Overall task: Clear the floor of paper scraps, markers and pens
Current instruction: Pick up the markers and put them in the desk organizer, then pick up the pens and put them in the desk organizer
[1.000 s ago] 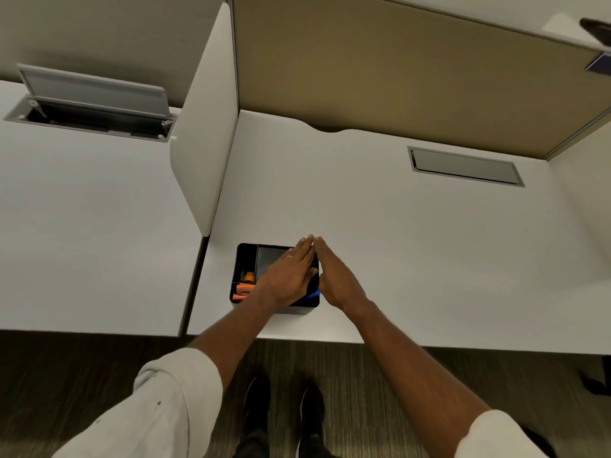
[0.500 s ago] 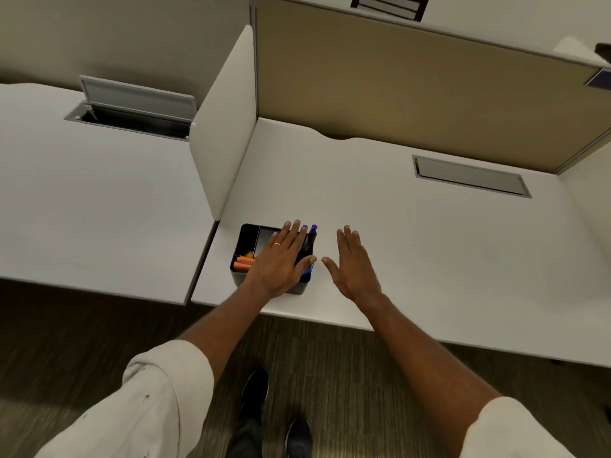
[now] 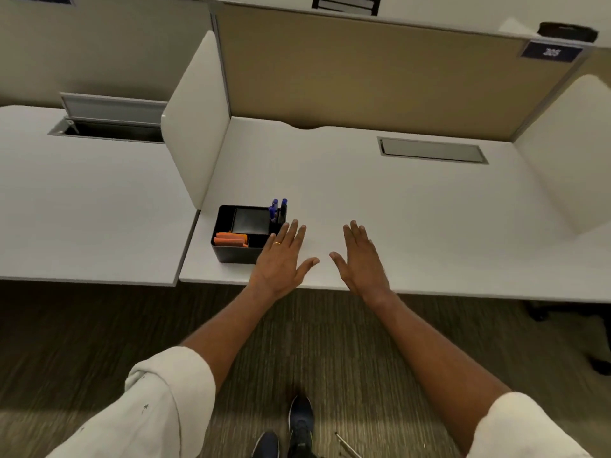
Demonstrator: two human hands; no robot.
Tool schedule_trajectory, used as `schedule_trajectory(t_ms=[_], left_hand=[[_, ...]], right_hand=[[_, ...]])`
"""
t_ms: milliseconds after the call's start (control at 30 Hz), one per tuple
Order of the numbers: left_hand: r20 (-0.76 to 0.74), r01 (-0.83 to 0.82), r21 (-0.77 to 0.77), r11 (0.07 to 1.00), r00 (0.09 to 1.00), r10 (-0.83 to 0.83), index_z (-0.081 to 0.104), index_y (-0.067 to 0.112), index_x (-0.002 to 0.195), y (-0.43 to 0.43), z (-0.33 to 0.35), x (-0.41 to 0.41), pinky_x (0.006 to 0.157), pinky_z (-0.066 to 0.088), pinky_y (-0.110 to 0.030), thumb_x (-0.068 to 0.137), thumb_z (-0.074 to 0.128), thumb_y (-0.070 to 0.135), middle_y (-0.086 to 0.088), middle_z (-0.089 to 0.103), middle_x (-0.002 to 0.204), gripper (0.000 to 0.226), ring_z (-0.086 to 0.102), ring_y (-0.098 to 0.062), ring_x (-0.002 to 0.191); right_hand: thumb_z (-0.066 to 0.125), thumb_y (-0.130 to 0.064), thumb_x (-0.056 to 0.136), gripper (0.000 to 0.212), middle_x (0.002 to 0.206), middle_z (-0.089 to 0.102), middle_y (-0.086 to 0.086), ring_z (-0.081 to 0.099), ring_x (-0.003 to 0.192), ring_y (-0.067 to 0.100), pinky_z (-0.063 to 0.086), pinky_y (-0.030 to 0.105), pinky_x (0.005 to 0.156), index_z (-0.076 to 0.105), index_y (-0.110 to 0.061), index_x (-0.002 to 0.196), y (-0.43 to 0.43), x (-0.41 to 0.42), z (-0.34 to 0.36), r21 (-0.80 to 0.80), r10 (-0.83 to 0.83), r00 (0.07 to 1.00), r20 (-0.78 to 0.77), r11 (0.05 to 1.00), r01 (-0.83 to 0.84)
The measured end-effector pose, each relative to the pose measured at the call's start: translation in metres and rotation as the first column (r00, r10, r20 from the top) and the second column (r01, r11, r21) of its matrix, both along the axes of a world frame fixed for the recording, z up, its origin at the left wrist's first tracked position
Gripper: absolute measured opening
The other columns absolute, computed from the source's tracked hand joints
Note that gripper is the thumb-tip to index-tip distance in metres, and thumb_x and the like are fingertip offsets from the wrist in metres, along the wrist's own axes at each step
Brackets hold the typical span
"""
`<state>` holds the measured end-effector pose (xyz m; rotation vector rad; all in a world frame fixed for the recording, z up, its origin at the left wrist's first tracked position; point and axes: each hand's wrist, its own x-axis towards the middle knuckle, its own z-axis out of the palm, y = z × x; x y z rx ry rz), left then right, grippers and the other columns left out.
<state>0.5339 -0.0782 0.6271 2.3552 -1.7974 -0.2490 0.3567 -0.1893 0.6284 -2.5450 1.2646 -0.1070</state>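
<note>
A black desk organizer (image 3: 231,254) stands near the front left corner of the white desk (image 3: 413,219). Orange markers (image 3: 230,240) lie in its front compartment and blue pens (image 3: 277,209) stand upright in its right rear slot. My left hand (image 3: 281,259) hovers flat and open just right of the organizer, palm down, holding nothing. My right hand (image 3: 362,259) is open too, fingers apart, a short way to the right over the desk's front edge. A thin pen-like stick (image 3: 347,446) lies on the carpet by my shoes.
A white divider panel (image 3: 195,127) separates this desk from the left desk (image 3: 82,209), whose cable hatch (image 3: 112,122) stands open. A closed cable hatch (image 3: 433,151) sits at the back right. My shoes (image 3: 291,431) stand on striped carpet. A tan partition (image 3: 380,77) backs the desk.
My hands were together over the organizer; they have drawn apart and pulled back to the right, uncovering it. The view has backed away, showing more floor.
</note>
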Motion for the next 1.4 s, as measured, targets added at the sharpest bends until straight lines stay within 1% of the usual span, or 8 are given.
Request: schedule_trajectory(t_ms=[167,400,600,700,833,1133,1233,1400], left_hand=[[-0.003,0.091,-0.001,0.996,0.996,-0.091,-0.006,0.022,0.159,0.02,0.002,-0.031,0.126,0.003,-0.043,0.096,0.016,0.072,-0.002,-0.008,0.167,0.083,-0.006,-0.02,0.156],[-0.032,0.24,0.01,0.971,0.97,-0.239,-0.002,0.021,0.159,0.049,0.002,-0.085,0.122,-0.002,-0.038,0.096,0.017,0.071,-0.003,-0.006,0.167,0.082,-0.005,-0.02,0.156],[-0.025,0.361,0.071,0.93,0.933,-0.36,0.001,0.019,0.159,0.064,-0.009,-0.154,0.128,0.006,-0.044,0.097,0.017,0.07,-0.006,-0.003,0.168,0.082,-0.004,-0.022,0.156],[-0.035,0.422,0.107,0.9,0.907,-0.421,0.004,0.018,0.159,0.072,-0.019,-0.197,0.128,0.01,-0.045,0.097,0.018,0.069,-0.005,0.0,0.168,0.082,-0.001,-0.022,0.156],[-0.035,0.488,0.115,0.865,0.873,-0.487,0.008,0.018,0.159,0.081,-0.033,-0.245,0.128,0.012,-0.045,0.096,0.023,0.07,-0.004,0.004,0.168,0.083,0.001,-0.021,0.156],[-0.124,0.564,0.239,0.791,0.825,-0.551,0.009,0.016,0.159,0.125,-0.099,-0.37,0.127,0.014,-0.045,0.097,0.03,0.066,-0.006,0.006,0.168,0.083,0.004,-0.022,0.156],[-0.203,0.556,0.293,0.778,0.831,-0.518,0.011,0.014,0.159,0.14,-0.125,-0.396,0.127,0.017,-0.046,0.097,0.035,0.063,-0.007,0.009,0.167,0.083,0.006,-0.024,0.156],[-0.233,0.587,0.347,0.732,0.809,-0.539,0.01,0.012,0.159,0.147,-0.163,-0.422,0.126,0.019,-0.045,0.099,0.039,0.056,-0.007,0.012,0.167,0.079,0.009,-0.024,0.156]], right_hand=[[0.033,-0.05,0.105,0.072,0.169,-0.008,0.002,-0.008,0.157,0.019,0.006,0.04,0.128,0.002,-0.016,0.16,0.036,-0.047,-0.002,0.003,-0.097,0.995,-0.004,0.995,0.097],[0.038,-0.05,0.103,0.074,0.169,-0.002,0.004,-0.003,0.157,0.023,0.013,0.047,0.128,0.007,-0.015,0.16,0.093,-0.118,-0.006,0.019,-0.233,0.972,-0.029,0.972,0.233],[0.041,-0.047,0.103,0.073,0.169,0.002,0.006,-0.002,0.157,0.024,0.014,0.047,0.128,0.01,-0.013,0.16,0.131,-0.193,-0.022,0.051,-0.364,0.931,-0.009,0.93,0.364],[0.045,-0.043,0.103,0.071,0.169,0.007,0.008,0.004,0.157,0.026,0.017,0.048,0.127,0.016,-0.011,0.159,0.154,-0.237,-0.037,0.055,-0.42,0.907,-0.026,0.906,0.421],[0.048,-0.041,0.102,0.071,0.169,0.007,0.008,0.003,0.157,0.026,0.017,0.048,0.127,0.017,-0.011,0.159,0.182,-0.286,-0.059,0.113,-0.475,0.879,-0.037,0.872,0.476],[0.049,-0.036,0.102,0.068,0.168,0.011,0.007,0.008,0.157,0.024,0.019,0.044,0.127,0.02,-0.011,0.158,0.257,-0.413,-0.125,0.156,-0.488,0.866,-0.111,0.852,0.5],[0.048,-0.03,0.102,0.064,0.168,0.014,0.009,0.009,0.157,0.025,0.018,0.044,0.127,0.023,-0.009,0.157,0.278,-0.44,-0.144,0.181,-0.46,0.872,-0.166,0.855,0.486],[0.046,-0.027,0.103,0.058,0.166,0.021,0.011,0.014,0.156,0.027,0.022,0.044,0.126,0.029,-0.009,0.155,0.296,-0.464,-0.176,0.186,-0.439,0.874,-0.208,0.86,0.476]])
